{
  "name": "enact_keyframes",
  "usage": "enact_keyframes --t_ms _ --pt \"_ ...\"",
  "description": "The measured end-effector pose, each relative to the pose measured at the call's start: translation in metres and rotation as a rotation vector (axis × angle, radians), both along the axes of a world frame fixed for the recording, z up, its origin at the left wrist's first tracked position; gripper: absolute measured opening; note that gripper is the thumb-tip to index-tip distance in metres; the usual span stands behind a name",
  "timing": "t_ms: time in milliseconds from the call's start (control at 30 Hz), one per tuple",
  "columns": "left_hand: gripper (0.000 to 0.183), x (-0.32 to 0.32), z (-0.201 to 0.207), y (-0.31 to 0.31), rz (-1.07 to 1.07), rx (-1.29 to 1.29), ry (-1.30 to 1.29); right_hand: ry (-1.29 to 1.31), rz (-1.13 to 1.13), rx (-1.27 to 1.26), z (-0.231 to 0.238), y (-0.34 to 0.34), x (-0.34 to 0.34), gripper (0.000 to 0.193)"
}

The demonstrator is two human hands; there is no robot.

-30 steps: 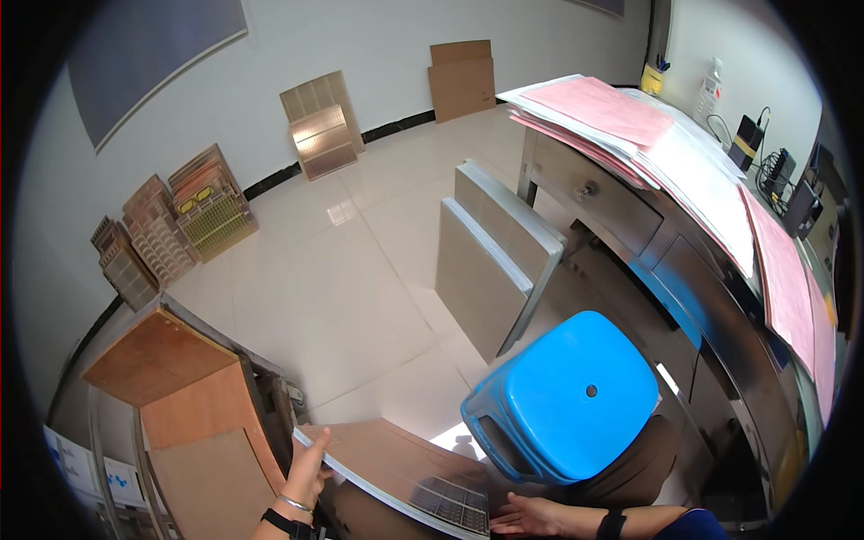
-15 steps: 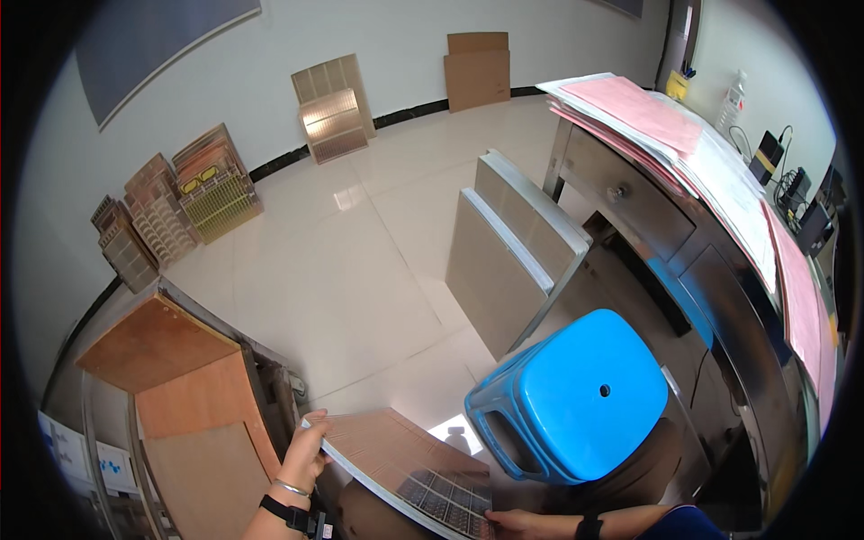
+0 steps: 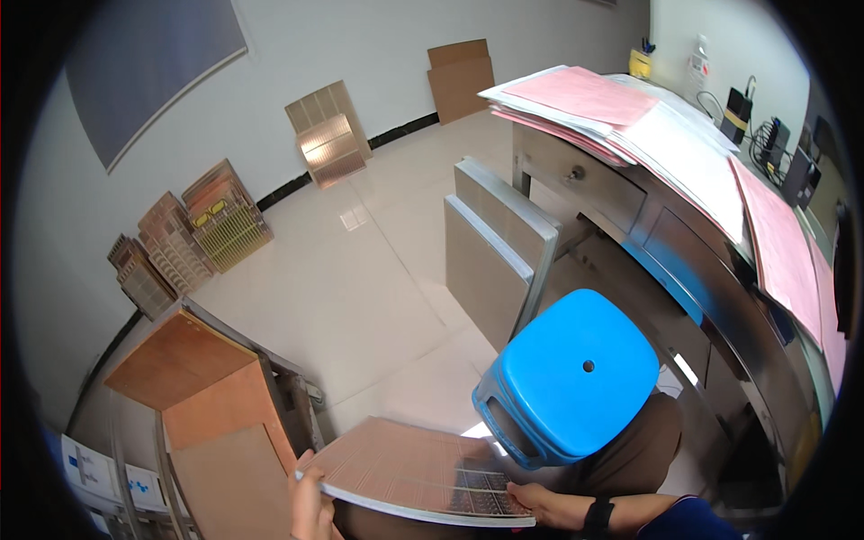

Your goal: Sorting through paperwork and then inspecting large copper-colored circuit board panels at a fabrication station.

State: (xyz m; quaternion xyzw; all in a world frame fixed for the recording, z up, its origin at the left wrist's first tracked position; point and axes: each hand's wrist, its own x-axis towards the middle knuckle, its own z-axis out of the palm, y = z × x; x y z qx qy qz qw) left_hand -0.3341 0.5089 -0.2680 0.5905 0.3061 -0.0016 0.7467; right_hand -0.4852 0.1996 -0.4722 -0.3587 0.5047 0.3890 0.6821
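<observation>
A flat, brownish rectangular panel [image 3: 396, 463] with a pale, thick edge is tilted low in front of me. Part of its surface near the right end looks dark and carries a grid pattern. My left hand [image 3: 312, 504] is closed on its left corner, thumb on top. At the opposite end my right hand [image 3: 538, 504] pinches the right edge. Just beyond that hand stands a blue plastic stool [image 3: 576, 369] with a small round hole in its seat. The undersides of both hands' grips are hidden.
Two thick grey panels [image 3: 490, 261] stand upright on the floor beside a metal desk [image 3: 576, 166] topped with pink and white papers [image 3: 594, 99]. A wooden-lined cart [image 3: 216, 405] is at the left. Patterned boards [image 3: 229, 225] and cardboard [image 3: 461, 85] lean against the far wall.
The view has swung a little to the right. The panel's left end has dropped and its right end risen, so it lies more level; both hands still hold it.
</observation>
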Motion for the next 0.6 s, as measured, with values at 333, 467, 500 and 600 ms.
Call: enact_keyframes --t_ms 333,467,500,600 --pt "0.059 -0.144 0.156 -0.047 0.039 0.409 -0.455 -0.623 -0.123 0.163 0.2 -0.028 0.03 0.031" --pt "0.054 -0.169 0.172 -0.07 0.088 0.47 -0.652 -0.799 -0.182 0.26 0.247 -0.053 0.02 0.036" --pt "0.053 -0.171 0.179 -0.078 0.153 0.109 -0.613 -0.801 -0.18 0.267 0.257 -0.061 0.016 0.036" --pt "0.053 -0.173 0.171 -0.092 0.099 0.084 -0.639 -0.923 -0.264 0.105 0.275 -0.087 0.004 0.042"
